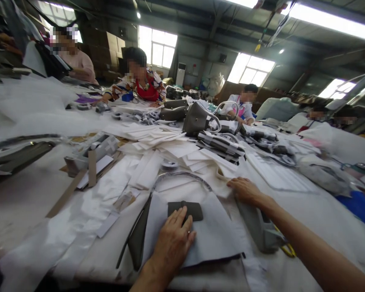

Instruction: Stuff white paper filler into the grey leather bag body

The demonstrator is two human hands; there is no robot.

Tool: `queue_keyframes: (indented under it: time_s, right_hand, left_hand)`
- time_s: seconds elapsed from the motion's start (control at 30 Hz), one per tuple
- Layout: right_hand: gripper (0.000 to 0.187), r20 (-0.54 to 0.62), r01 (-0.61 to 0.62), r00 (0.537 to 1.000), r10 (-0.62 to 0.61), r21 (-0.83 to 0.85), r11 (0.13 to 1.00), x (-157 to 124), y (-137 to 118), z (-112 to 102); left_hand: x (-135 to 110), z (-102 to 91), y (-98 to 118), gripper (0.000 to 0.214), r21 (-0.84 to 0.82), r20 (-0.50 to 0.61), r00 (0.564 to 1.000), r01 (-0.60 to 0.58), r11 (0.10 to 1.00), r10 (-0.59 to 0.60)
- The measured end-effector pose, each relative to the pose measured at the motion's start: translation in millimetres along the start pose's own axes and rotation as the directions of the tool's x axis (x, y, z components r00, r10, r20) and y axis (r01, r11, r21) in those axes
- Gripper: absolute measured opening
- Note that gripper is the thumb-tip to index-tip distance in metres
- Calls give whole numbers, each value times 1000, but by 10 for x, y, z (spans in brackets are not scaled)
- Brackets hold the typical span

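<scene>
My left hand (pixel 173 239) lies flat, fingers stretched out, on a grey handbag (pixel 207 239) wrapped in white paper, its fingertips touching the bag's dark grey flap tab (pixel 193 209). The bag's wrapped handle (pixel 182 176) arches away from me on the table. My right hand (pixel 245 190) rests further off at the bag's upper right corner, fingers curled onto the edge of the white wrapping paper (pixel 219 178). I cannot see anything else in it.
Loose white paper sheets (pixel 170 150) cover the table. A finished grey handbag (pixel 197 119) stands behind them. A grey bag part (pixel 260 229) and yellow-handled scissors (pixel 287 249) lie under my right forearm. Cardboard strips (pixel 79 178) lie left. Several other people work at the far side.
</scene>
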State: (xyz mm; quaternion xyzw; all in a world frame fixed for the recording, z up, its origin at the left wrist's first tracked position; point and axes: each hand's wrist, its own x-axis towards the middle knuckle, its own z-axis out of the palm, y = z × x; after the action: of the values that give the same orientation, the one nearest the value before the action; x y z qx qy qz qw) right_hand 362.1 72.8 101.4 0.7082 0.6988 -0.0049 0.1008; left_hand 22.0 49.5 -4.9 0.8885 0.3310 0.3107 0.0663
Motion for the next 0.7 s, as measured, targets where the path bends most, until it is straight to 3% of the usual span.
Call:
queue_keyframes:
  time_s: [0.1, 0.2, 0.3, 0.4, 0.47, 0.57, 0.63, 0.7]
  right_hand:
    - [38, -92, -32, 995, 28, -49, 998, -18, 12, 80]
    - [27, -230, -59, 972, 44, -61, 996, -59, 14, -149]
    - [24, -500, -29, 866, -2, -55, 998, -175, -181, -599]
    - [23, -656, 95, 747, -112, -61, 994, -326, -746, -942]
    - [19, -626, 251, 739, -250, -89, 964, -419, -1238, -964]
    - [15, -438, 384, 831, -342, 6, 924, -505, -1806, -676]
    - [21, -304, 422, 883, -357, 183, 888, -521, -1918, -390]
    - [37, -209, 440, 898, -388, 392, 808, -520, -1837, -149]
  left_hand:
    - [7, -12, 1, 32, 4, 3, 1000, -7, 1000, 7]
    - [21, -34, 11, 33, 0, 23, 1000, -6, 1000, 6]
    - [38, -65, 29, 32, -6, 32, 999, 0, 1000, 0]
    - [59, -95, 54, 31, -21, 36, 999, 6, 1000, -5]
    - [74, -106, 69, 28, -29, 43, 999, 19, 999, -17]
    - [98, -126, 78, 23, -16, 66, 997, 28, 999, -27]
    - [109, -169, 72, 22, -5, 91, 996, 19, 1000, -19]
    - [109, -246, 71, 21, -1, 124, 992, 5, 1000, -5]
